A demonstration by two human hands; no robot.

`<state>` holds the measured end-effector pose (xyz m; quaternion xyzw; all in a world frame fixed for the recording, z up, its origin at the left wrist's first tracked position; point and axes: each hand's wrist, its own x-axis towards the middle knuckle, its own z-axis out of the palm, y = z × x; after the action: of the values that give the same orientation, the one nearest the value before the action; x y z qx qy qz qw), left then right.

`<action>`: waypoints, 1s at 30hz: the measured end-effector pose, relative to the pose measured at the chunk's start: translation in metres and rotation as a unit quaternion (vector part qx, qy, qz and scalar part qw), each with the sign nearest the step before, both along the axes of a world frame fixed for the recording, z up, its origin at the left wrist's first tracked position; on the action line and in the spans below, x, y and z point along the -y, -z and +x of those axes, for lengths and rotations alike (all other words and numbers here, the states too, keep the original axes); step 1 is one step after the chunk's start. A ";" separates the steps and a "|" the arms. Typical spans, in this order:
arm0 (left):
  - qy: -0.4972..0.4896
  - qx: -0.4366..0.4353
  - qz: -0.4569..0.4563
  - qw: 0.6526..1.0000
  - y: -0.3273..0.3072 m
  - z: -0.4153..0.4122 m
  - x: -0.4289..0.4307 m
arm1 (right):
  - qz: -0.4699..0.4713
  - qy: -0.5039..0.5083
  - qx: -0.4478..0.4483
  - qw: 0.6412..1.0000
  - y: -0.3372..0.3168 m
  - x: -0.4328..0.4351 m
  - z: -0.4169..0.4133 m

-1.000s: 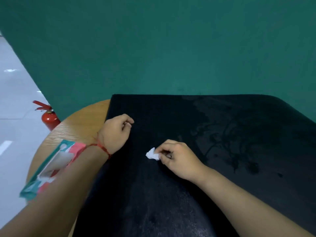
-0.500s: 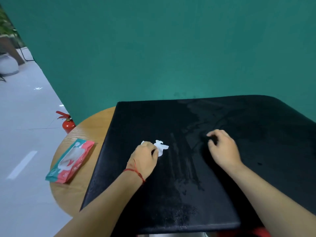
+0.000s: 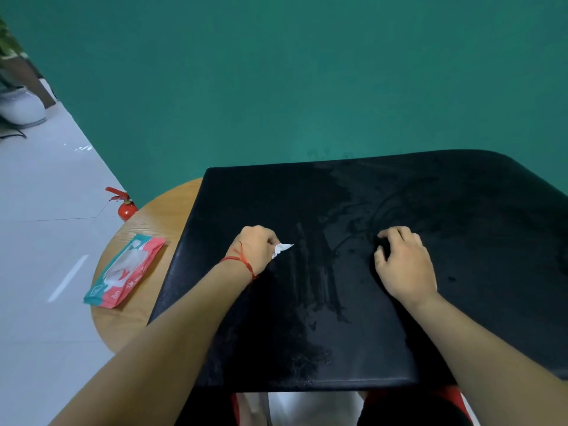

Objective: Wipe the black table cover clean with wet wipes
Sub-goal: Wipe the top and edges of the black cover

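Note:
The black table cover (image 3: 399,348) lies over a round wooden table (image 3: 147,222) and shows wet streaks (image 3: 322,272) across its middle. My left hand (image 3: 255,250), with a red string round the wrist, grips a crumpled white wet wipe (image 3: 282,249) on the cover's left half. A small corner of the wipe pokes out to the right of the fingers. My right hand (image 3: 402,265) rests on the cover further right, fingers loosely bent, holding nothing.
A teal and pink pack of wet wipes (image 3: 126,272) lies on the bare wood left of the cover. A red fire extinguisher (image 3: 126,207) stands on the floor behind the table. A green wall rises close behind.
The wipe passed from my right hand to my left hand. My right hand moved right and now rests on the cover. The view has pulled back, showing the near edge.

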<state>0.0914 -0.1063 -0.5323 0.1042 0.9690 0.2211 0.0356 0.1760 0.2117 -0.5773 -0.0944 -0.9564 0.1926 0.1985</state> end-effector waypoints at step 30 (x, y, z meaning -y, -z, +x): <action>0.092 -0.067 0.050 0.992 0.022 -0.012 -0.035 | 0.022 0.021 0.003 1.000 0.003 0.005 -0.005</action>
<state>0.0791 -0.0716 -0.5539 0.2087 0.9432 0.2580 -0.0145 0.1713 0.2071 -0.5801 -0.1108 -0.9588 0.1668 0.2017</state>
